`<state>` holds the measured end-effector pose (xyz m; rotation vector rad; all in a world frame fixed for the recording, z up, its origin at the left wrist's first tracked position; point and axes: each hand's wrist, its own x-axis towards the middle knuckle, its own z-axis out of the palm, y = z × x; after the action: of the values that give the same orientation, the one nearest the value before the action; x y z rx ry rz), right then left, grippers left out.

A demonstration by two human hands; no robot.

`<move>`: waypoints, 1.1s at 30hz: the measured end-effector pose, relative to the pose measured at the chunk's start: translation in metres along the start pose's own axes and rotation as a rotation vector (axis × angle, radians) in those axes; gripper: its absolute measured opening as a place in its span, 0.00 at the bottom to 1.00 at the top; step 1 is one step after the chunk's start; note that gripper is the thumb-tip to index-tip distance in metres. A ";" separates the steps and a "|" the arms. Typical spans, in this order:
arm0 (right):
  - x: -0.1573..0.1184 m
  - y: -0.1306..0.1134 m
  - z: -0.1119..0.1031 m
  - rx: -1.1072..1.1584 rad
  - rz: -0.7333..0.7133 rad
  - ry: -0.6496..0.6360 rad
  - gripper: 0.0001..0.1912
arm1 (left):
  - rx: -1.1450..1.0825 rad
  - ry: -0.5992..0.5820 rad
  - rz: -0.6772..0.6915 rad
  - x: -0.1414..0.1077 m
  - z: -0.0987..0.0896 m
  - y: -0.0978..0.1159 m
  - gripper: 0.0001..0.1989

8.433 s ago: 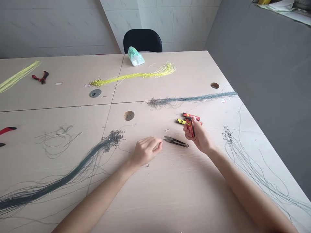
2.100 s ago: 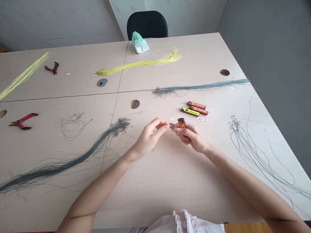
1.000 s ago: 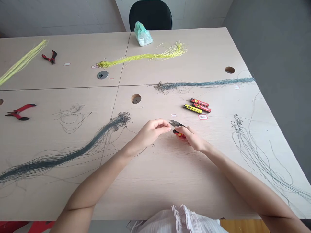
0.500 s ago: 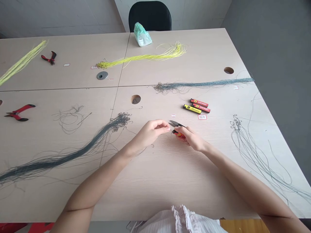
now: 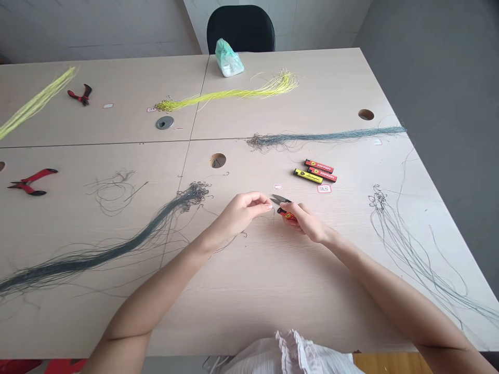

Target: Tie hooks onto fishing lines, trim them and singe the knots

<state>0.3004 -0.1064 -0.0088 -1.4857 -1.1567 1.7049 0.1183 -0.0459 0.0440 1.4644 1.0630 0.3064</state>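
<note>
My left hand (image 5: 253, 204) is closed in a pinch on a thin line, with a small dark hook hanging just right of the fingertips. My right hand (image 5: 306, 221) is wrapped round small dark scissors (image 5: 281, 199) and a red lighter (image 5: 286, 214). The scissor blades point left, close to my left fingertips. To the left lies a dark green bundle of lines (image 5: 132, 241) with hooks massed at its upper end. A looser bundle of lines with hooks (image 5: 380, 200) lies on the right.
Three lighters (image 5: 320, 170) lie beyond my right hand, near a blue-grey bundle (image 5: 331, 137). Farther back are a yellow bundle (image 5: 234, 94) and a plastic bag (image 5: 229, 59). Red-handled pliers (image 5: 33, 183) lie at left. The table has a round hole (image 5: 218, 160).
The view has shifted very slightly. Both hands hold nearly the same place and grip.
</note>
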 end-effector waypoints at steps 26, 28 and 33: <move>-0.020 -0.042 -0.062 0.398 -0.067 0.162 0.27 | -0.186 0.056 -0.026 0.028 -0.015 -0.029 0.11; -0.027 -0.047 -0.074 0.406 -0.101 0.248 0.27 | -0.229 0.058 -0.017 0.035 -0.017 -0.035 0.12; -0.030 -0.046 -0.071 0.404 -0.075 0.337 0.25 | -0.254 0.056 0.005 0.038 -0.018 -0.039 0.14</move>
<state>0.3707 -0.0956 0.0458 -1.3839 -0.6383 1.4587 0.1092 -0.0121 -0.0015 1.2373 1.0245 0.4710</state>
